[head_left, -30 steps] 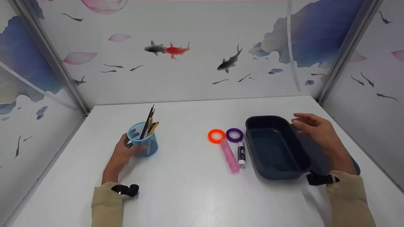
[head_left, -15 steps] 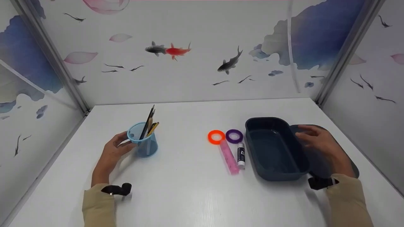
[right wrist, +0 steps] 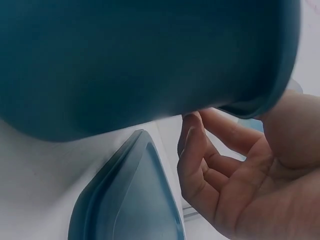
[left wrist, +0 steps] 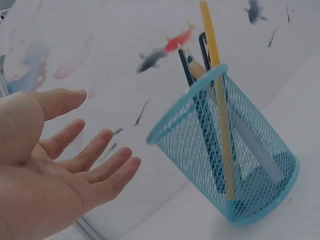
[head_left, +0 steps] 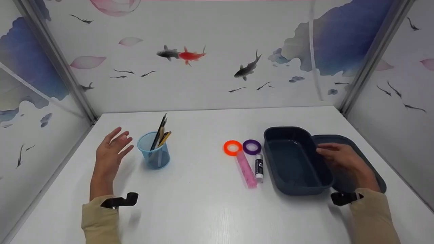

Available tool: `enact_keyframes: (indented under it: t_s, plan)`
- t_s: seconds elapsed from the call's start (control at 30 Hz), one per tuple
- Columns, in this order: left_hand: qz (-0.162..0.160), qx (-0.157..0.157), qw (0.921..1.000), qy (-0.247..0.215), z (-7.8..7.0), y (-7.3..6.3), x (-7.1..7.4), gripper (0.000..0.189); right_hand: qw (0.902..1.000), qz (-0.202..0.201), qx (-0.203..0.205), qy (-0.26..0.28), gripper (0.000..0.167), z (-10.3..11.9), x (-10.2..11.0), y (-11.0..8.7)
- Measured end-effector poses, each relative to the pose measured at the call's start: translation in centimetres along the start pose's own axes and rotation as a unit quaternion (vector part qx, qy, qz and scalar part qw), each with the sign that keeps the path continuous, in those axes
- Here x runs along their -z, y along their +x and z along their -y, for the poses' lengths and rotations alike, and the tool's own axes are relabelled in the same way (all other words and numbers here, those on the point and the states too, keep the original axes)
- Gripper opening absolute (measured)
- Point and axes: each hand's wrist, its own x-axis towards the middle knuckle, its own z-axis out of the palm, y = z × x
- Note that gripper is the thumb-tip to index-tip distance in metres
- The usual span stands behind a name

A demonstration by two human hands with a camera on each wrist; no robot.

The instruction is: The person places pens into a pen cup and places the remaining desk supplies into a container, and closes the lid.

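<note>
On the left, a person's left hand (head_left: 110, 152) is raised over a white counter (head_left: 200, 203), its fingers spread wide and holding nothing, with a gap between them and a light blue mesh cup (head_left: 156, 159). The cup stands upright, with pencils (head_left: 162, 135) leaning out of it; it is probably light and fairly stiff, not very slippery, best taken around its body just below the rim, and tipping is the risk because the pencils rise well above it. Between cup and centre lies a broad stretch of open counter, room for either hand to move. Right of centre, small things cluster: an orange ring (head_left: 225, 148) beside a purple ring (head_left: 245, 147), a pink strip (head_left: 247, 169) meeting the orange one, and a dark glue stick (head_left: 259, 167) with a white end lying just left of a deep, dark blue box (head_left: 305, 190). The box sits on the right half, upright and open-topped; it looks like smooth, light plastic, stiff and perhaps slick, so the rim is the sure place to hold. The right hand (head_left: 347, 162) pinches its right wall, thumb over the rim, fingers bent against the outside. Beyond, a matching lid (head_left: 334, 139) lies flat, partly hidden by box and hand, near the counter's right edge, so room there looks tight, as it does toward the glue stick
</note>
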Motion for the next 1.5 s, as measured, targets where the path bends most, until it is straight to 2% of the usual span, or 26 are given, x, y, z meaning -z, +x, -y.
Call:
enact_keyframes:
  t_s: [0.13,0.27,0.57,0.7,0.83,0.97,1.23,1.33,1.5]
  plan:
    - [-0.008,-0.022,0.9987,-0.045,-1.6,-0.5,-1.0,0.07,0.9997,0.008,-0.008,0.023,0.07,-0.2,0.0,0.1]
    - [-0.01,-0.039,0.9978,-0.053,-2.8,-1.0,-2.2,0.067,0.9988,0.011,-0.021,0.042,0.069,-0.3,-0.1,0.0]
    - [-0.023,-0.026,0.9993,-0.013,-4.5,-2.1,-5.3,0.062,0.9988,0.01,-0.032,0.035,0.072,-0.1,-0.2,0.1]
    - [-0.007,-0.045,0.9989,0.012,-4.9,-2.6,-6.6,0.058,0.999,0.013,-0.034,0.027,0.073,0.0,-0.3,0.2]
    - [0.017,-0.071,0.9972,0.016,-5.2,-3.1,-7.7,0.055,0.9989,0.019,-0.031,0.028,0.074,0.0,-0.2,0.1]
    - [0.038,-0.084,0.9954,0.025,-5.3,-3.6,-9.1,0.054,0.9992,0.021,-0.026,0.022,0.074,-0.1,0.0,0.0]
    - [0.039,-0.1,0.9899,0.092,-4.7,-4.4,-12.2,0.05,0.9982,0.037,-0.025,0.04,0.076,-0.3,0.2,-0.1]
    - [0.051,-0.087,0.9897,0.102,-3.8,-4.4,-13.8,0.051,0.998,0.036,-0.025,0.046,0.075,-0.3,0.2,-0.1]
    - [0.068,-0.03,0.9932,0.09,-1.8,-4.1,-16.4,0.053,0.9982,0.032,-0.024,0.045,0.073,-0.3,-0.1,0.1]
